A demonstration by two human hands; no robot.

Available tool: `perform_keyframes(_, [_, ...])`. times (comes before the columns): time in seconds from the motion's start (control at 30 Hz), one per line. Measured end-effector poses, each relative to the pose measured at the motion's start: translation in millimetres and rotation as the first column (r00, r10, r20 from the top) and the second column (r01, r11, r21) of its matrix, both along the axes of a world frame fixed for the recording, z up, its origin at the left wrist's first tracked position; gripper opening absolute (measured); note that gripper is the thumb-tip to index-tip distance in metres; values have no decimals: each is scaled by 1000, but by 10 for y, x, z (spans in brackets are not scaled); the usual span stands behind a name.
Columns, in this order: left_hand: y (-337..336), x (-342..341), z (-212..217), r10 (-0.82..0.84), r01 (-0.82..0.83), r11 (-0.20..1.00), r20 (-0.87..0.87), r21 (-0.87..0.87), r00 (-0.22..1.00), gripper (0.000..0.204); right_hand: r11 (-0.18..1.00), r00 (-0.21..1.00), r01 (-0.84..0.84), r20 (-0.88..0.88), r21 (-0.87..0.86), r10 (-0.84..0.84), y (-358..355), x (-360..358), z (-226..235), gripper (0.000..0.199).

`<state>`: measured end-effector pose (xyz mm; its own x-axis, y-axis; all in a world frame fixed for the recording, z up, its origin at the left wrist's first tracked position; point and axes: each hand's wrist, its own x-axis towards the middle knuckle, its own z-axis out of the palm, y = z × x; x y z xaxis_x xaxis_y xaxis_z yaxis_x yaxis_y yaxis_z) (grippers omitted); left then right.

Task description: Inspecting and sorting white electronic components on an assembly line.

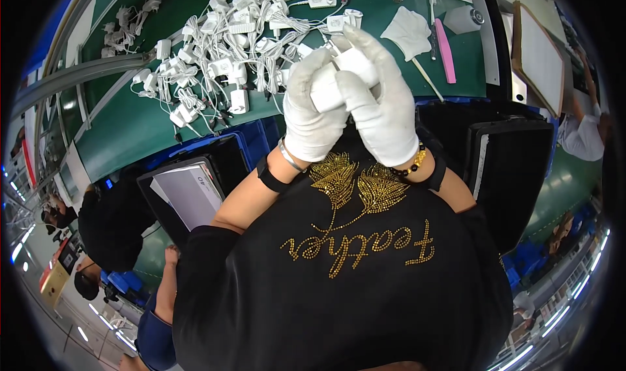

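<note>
Both of my hands wear white gloves and meet over the near edge of the green table. My left hand (309, 113) is closed around a white power adapter (326, 92). A second white power adapter (357, 64) lies against the first, gripped by my right hand (385, 103), whose thumb reaches across toward the left one. The palms and fingers hide part of both adapters. Just beyond my hands is a large heap of white power adapters (225, 67) with tangled white cables.
Right of the heap lie a white cloth (407, 33), a toothbrush (433, 11), a pink-handled tool (446, 52), a thin stick (427, 79) and a clear bottle (464, 20). Black bins (512, 169) stand at the near edge. Other people work at the left and right.
</note>
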<state>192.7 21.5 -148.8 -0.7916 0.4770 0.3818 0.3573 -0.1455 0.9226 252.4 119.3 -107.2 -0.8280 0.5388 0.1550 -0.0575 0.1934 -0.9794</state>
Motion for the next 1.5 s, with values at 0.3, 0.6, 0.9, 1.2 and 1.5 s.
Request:
perform_keyframes(0.3, [-49, -386, 161, -659, 134, 739, 665, 660, 352, 47, 642, 990, -39, -117, -766, -80, 597, 223, -119, 47])
perform_keyframes(0.6, [105, -427, 254, -585, -112, 797, 805, 593, 102, 52, 882, 992, 44, 82, 469, -93, 65, -32, -86, 54])
perform_keyframes(0.9, [267, -534, 10, -284, 290, 922, 61, -255, 957, 47, 916, 994, 109, 25, -385, -107, 312, -95, -183, 61])
perform_keyframes(1.2, [1038, -1931, -997, -489, -163, 584, -505, -795, 711, 35, 99, 884, -424, -435, -900, -169, 812, 371, 133, 63])
perform_keyframes(1.5, [1253, -2164, -1239, -436, -140, 523, -405, -841, 804, 44, 238, 842, -384, -444, -892, -306, 883, 985, 304, 66])
